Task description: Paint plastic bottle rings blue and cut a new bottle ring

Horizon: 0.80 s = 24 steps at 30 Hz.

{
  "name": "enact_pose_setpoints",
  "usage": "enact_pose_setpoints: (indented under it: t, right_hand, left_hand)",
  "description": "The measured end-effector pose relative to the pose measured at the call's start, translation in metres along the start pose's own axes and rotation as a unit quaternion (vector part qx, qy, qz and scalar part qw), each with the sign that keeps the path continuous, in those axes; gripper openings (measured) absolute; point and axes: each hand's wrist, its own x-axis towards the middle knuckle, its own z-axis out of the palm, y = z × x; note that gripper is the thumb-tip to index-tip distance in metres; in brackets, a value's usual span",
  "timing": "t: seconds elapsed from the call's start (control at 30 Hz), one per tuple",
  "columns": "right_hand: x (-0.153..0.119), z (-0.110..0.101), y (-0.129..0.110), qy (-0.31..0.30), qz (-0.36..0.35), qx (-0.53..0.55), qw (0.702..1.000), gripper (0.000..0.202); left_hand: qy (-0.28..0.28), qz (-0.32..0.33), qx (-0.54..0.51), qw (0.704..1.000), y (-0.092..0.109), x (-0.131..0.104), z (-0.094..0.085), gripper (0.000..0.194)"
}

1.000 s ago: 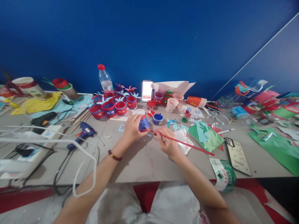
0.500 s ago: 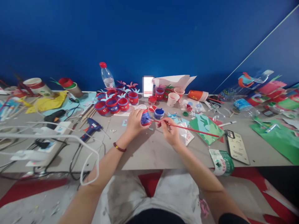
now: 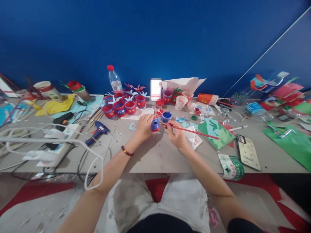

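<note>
**Holding Tight on Both Sides!**

Gripping firmly with the left hand (image 3: 143, 127), clamped around a small red-and-blue painted cup (image 3: 155, 125), right over the middle of the grey tabletop (image 3: 157, 158)! Wearing a dark red beaded bracelet (image 3: 127, 151) at that wrist. Pinching with the right hand (image 3: 177, 135), closed on a long, thin, red-handled paintbrush (image 3: 198, 133), and aiming straight at the cup's blue side! Can't tell at this size whether touching.

Just beyond the cup, on to a small round jar of blue paint (image 3: 166, 118). Farther back, up to a small jar of red paint (image 3: 159, 104). Out left, across to a cluster of red-and-blue cups with stuck-on eyes and paper leaves (image 3: 120, 109), then down to a blue glue gun (image 3: 98, 130). Over right, out to a flat green packet (image 3: 225, 134) under a light-blue paper cutout (image 3: 212, 127), then on to a pale, black-edged phone (image 3: 249, 153)!
</note>
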Motion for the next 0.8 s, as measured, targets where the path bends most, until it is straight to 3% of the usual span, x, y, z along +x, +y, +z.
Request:
enact_pose_setpoints:
  t: [0.17,0.3,0.43,0.8]
  right_hand:
    - [-0.0033,-0.0037,0.0021,0.031,0.018,-0.002,0.999,0.013]
    - [-0.0064,-0.0010,-0.0019,-0.014,0.037,0.047,0.998,0.011]
    - [-0.0025,0.0017,-0.0068,-0.042,0.008,0.048,0.998,0.013]
    - [0.0006,-0.0060,-0.0022,0.049,0.005,-0.023,0.999,0.016]
  left_hand:
    - [0.010,0.000,-0.012,1.000,-0.0002,0.0000,-0.0010,0.070]
    - [0.021,0.006,-0.014,1.000,0.0014,0.0005,-0.0003,0.067]
    - [0.022,0.002,-0.013,1.000,0.0013,0.0017,-0.0012,0.066]
    - [0.030,-0.011,-0.008,0.999,0.0000,0.0028,-0.0058,0.062]
